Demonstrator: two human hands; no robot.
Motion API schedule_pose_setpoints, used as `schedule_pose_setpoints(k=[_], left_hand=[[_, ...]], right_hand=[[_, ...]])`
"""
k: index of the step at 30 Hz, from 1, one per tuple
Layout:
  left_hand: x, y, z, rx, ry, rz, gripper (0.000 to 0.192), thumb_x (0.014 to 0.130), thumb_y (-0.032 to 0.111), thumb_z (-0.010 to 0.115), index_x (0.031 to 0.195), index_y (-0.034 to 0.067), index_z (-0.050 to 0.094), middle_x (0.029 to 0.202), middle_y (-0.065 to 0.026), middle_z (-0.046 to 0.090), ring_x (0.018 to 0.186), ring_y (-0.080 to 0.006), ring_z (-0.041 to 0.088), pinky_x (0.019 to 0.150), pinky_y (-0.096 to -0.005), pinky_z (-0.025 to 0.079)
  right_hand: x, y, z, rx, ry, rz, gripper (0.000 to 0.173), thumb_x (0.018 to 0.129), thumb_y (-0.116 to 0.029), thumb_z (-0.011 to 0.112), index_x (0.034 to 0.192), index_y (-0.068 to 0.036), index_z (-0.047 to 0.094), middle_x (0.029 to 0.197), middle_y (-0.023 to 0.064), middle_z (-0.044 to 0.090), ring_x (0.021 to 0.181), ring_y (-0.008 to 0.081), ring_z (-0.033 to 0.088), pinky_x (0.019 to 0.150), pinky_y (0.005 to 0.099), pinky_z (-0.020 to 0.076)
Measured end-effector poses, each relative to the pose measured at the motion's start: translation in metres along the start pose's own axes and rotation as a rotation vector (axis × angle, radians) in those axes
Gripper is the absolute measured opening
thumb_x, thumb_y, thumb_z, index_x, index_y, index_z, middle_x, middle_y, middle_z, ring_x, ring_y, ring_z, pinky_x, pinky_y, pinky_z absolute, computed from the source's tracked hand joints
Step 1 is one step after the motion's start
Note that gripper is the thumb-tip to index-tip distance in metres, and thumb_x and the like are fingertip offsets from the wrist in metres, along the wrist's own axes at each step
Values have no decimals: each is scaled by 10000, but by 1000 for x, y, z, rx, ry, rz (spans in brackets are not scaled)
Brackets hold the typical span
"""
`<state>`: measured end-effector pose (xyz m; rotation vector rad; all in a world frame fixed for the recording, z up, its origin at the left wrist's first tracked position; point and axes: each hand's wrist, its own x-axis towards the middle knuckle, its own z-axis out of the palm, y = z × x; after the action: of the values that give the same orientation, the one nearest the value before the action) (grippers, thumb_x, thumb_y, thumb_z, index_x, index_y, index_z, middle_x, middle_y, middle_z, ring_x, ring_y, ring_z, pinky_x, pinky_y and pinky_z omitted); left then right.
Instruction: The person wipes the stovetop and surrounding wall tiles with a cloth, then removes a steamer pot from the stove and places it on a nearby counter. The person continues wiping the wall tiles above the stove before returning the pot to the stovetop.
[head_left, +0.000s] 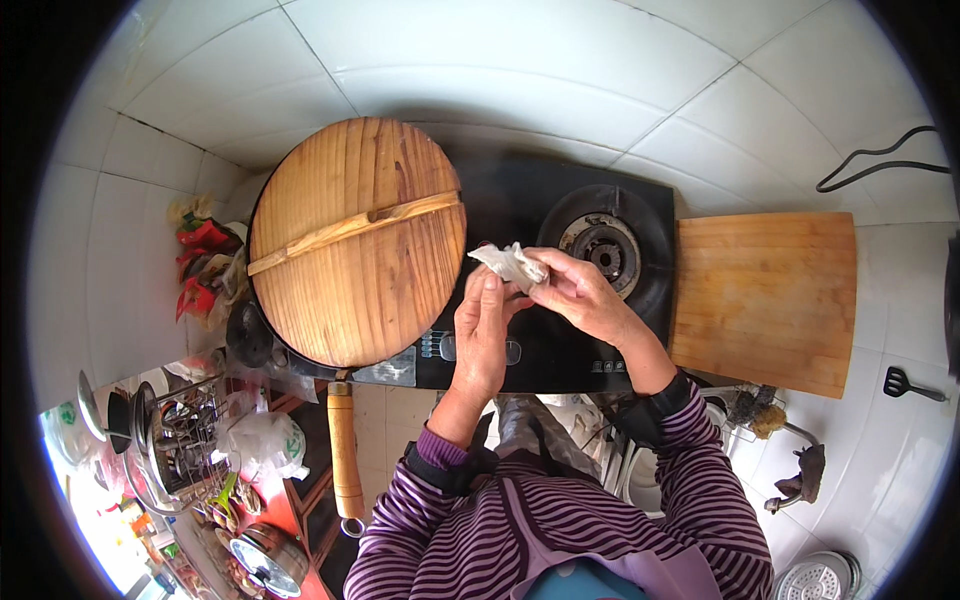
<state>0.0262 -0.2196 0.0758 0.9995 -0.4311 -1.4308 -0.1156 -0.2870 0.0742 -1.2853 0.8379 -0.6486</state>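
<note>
A crumpled white cloth or tissue (511, 264) is pinched between my two hands above the black gas stove (495, 180). My right hand (585, 294) grips its right end, in front of the unlit-looking right burner (606, 253). My left hand (482, 322) holds the cloth's lower left side with thumb and fingers, over the stove's front controls. Left of my hands, a round wooden lid (356, 240) with a wooden crossbar covers a wok on the stove. The wok's wooden handle (344, 450) points towards me.
A wooden cutting board (765, 300) lies right of the stove. Tiled walls (525, 82) stand behind. Bagged items (201, 262) sit in the left corner. At lower left are a wire utensil rack (187, 435) and a lidded steel pot (270, 559). A black spatula (911, 384) is at far right.
</note>
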Motion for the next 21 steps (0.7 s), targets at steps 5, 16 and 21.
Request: schedule_pose_setpoints(k=[5,16,21], left_hand=[[-1,5,-5,292,-223,48,616,1031,424,298,1421,-52,292,1500,-104,226,1158,-267,547,972,-405,465],[-15,5,-14,446,-171,65,534,1006,305,459,1439,22,327,1534,-120,172,1221,-285,510,934,-378,501],[-21,0,-25,408,-192,23,546,980,251,531,1435,24,331,1531,-127,165,1213,-270,513,942,-363,488]], right_hand=[[-3,2,0,-280,56,-5,260,835,-20,645,1082,52,608,856,75,656,795,102,601,713,270,487],[96,41,-122,613,1167,88,325,894,-100,576,1202,2,559,1131,101,602,952,205,605,770,333,480],[154,49,-137,471,1499,55,255,858,10,528,1109,17,567,1026,126,621,802,195,612,657,302,485]])
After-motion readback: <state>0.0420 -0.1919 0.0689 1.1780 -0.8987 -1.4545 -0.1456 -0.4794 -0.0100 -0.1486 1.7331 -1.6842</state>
